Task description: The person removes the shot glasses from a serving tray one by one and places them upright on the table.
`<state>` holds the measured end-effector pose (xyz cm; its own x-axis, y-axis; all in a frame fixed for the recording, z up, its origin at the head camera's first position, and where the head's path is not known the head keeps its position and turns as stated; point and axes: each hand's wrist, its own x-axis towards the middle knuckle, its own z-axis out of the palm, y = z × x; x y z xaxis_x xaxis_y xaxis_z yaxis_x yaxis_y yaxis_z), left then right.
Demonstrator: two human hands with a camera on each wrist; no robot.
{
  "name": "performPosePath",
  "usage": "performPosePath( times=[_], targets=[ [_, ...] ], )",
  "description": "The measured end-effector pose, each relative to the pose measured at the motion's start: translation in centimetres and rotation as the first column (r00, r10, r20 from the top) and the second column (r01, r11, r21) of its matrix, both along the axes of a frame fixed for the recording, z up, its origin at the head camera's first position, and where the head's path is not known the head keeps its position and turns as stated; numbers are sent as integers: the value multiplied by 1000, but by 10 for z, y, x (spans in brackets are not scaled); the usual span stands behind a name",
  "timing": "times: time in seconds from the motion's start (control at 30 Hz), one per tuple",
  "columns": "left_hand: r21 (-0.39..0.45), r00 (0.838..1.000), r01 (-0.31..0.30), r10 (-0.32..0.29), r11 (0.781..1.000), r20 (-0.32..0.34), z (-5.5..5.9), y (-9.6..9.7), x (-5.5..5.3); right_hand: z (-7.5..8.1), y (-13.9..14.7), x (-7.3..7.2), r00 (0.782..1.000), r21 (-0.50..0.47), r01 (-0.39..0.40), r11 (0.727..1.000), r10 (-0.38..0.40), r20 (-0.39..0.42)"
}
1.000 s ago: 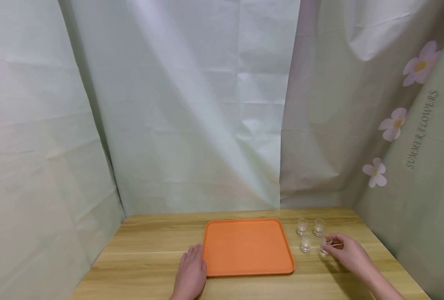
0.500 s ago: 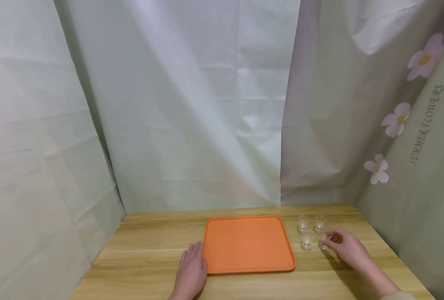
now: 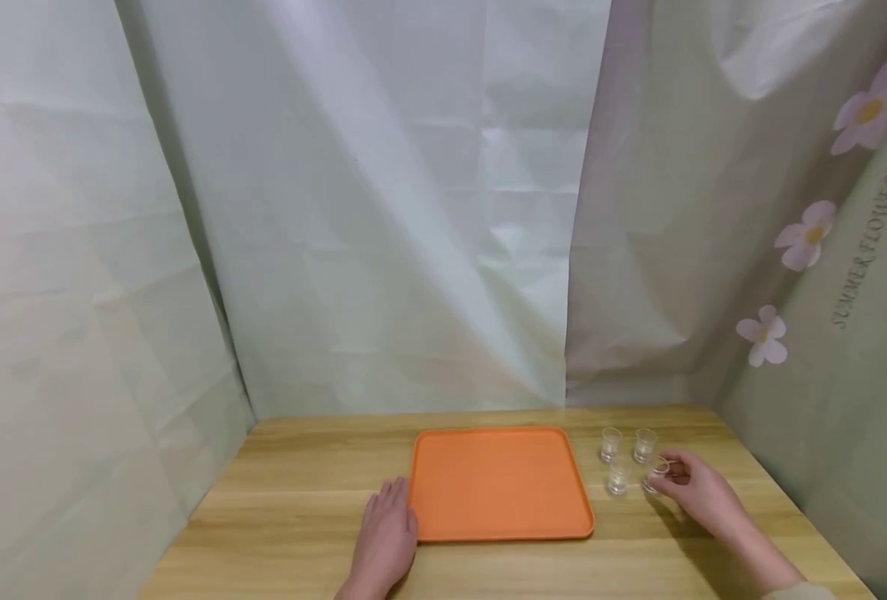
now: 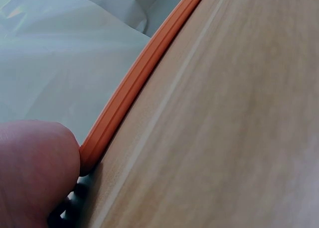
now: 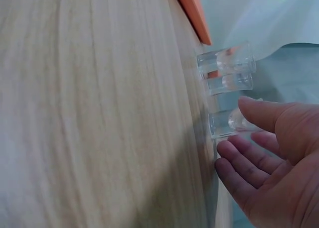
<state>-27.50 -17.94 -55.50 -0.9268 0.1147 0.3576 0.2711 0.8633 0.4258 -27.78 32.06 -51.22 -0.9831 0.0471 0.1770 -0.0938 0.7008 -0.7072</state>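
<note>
Four small clear shot glasses would be several; one shot glass (image 3: 651, 481) stands nearest my right hand (image 3: 702, 498), which pinches it between thumb and fingers near the rim. In the right wrist view, the thumb (image 5: 269, 113) lies over the upper part of this glass, and its base is down by the table. A thin pale line shows at its rim; I cannot tell what it is. My left hand (image 3: 383, 537) lies flat with fingers extended, its thumb touching the left edge of an orange tray (image 3: 503, 485). The left wrist view shows that thumb against the tray's corner.
More shot glasses stand beside the held one: one to its left (image 3: 618, 479), a back left glass (image 3: 611, 446) and a back right glass (image 3: 644, 446). Pale green sheets (image 3: 398, 250) wall in the wooden table (image 3: 301, 508) at the back and sides.
The head view has tilted and shifted slightly. My right hand stays at the same shot glass with its fingers still around it. The left hand keeps its place against the tray.
</note>
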Motion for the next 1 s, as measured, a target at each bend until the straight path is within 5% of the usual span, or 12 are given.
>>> performPosePath(
  times=[0.27, 0.7, 1.0],
  targets=[
    [-15, 1000, -17, 16, 1000, -11, -1, -9, 3, 1, -12, 0, 999, -58, -12, 998, 15, 44],
    [34, 1000, -30, 30, 999, 6, -4, -12, 6, 17, -38, 15, 995, 165, -32, 986, 47, -89],
    [20, 1000, -10, 10, 1000, 23, -1, -12, 4, 21, -67, 27, 983, 235, -51, 971, 91, -160]
  ],
)
